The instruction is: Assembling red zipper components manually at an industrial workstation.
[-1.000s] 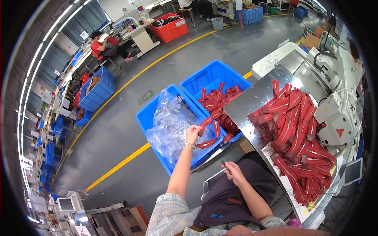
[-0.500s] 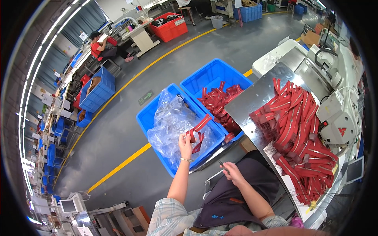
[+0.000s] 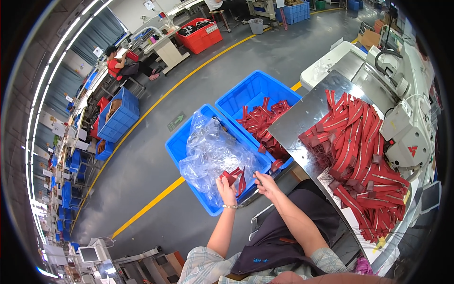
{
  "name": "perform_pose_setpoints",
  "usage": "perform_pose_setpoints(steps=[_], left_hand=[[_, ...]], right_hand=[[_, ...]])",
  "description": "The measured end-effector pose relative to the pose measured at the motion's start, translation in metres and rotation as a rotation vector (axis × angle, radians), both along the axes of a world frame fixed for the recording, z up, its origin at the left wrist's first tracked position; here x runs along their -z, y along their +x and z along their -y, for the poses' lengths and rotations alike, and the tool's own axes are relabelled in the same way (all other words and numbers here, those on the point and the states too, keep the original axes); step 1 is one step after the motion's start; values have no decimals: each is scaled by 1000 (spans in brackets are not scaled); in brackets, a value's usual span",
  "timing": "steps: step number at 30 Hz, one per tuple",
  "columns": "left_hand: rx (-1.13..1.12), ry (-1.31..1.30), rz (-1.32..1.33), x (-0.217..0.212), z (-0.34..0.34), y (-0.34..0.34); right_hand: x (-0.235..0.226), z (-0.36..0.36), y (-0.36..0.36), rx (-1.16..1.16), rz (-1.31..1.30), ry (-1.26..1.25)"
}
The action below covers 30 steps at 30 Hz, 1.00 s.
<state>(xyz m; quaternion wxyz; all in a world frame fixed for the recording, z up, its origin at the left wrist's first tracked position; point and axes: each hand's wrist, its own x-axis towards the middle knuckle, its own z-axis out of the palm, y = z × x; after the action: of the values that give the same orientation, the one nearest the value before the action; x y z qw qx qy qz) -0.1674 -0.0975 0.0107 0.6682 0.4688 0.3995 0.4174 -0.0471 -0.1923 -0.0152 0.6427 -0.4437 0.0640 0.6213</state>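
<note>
A red zipper (image 3: 240,182) is pinched in my left hand (image 3: 227,190), folded at the fingers with its loose end hanging. It is held over the near edge of a blue bin (image 3: 206,204) lined with a crumpled clear plastic bag (image 3: 208,142). My right hand (image 3: 268,186), just to the right of the zipper, is closed around a small dark pointed tool (image 3: 257,179); its exact kind is too small to make out. More red zippers (image 3: 265,120) lie in a second blue bin (image 3: 241,94) directly behind. On the metal-topped table (image 3: 295,123) at my right is a large heap of red zippers (image 3: 354,165).
A white sewing machine (image 3: 409,137) stands beyond the heap. A pale worktop (image 3: 326,64) adjoins the table at the back. Across the grey floor, past a yellow line (image 3: 151,110), a seated person (image 3: 120,66) works near blue crates (image 3: 118,118) and a red bin (image 3: 201,40).
My right hand has risen with its tool from over my lap toward the zipper. My left hand has lowered slightly, and the zipper's upper end no longer sticks out to the right.
</note>
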Motion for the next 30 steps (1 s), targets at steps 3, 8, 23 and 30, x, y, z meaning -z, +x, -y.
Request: perform_pose_setpoints(steps=[3, 8, 23, 30], left_hand=[[-8, -20, -17, 7, 6, -4], [-24, -40, 1, 14, 6, -9], [6, -64, -39, 26, 14, -5], [287, 99, -338, 33, -33, -26]], right_hand=[[7, -10, 3, 29, -131, 26], [10, -14, 0, 54, -226, 47], [29, -19, 8, 93, -137, -19], [24, 38, 12, 26, -134, -47]])
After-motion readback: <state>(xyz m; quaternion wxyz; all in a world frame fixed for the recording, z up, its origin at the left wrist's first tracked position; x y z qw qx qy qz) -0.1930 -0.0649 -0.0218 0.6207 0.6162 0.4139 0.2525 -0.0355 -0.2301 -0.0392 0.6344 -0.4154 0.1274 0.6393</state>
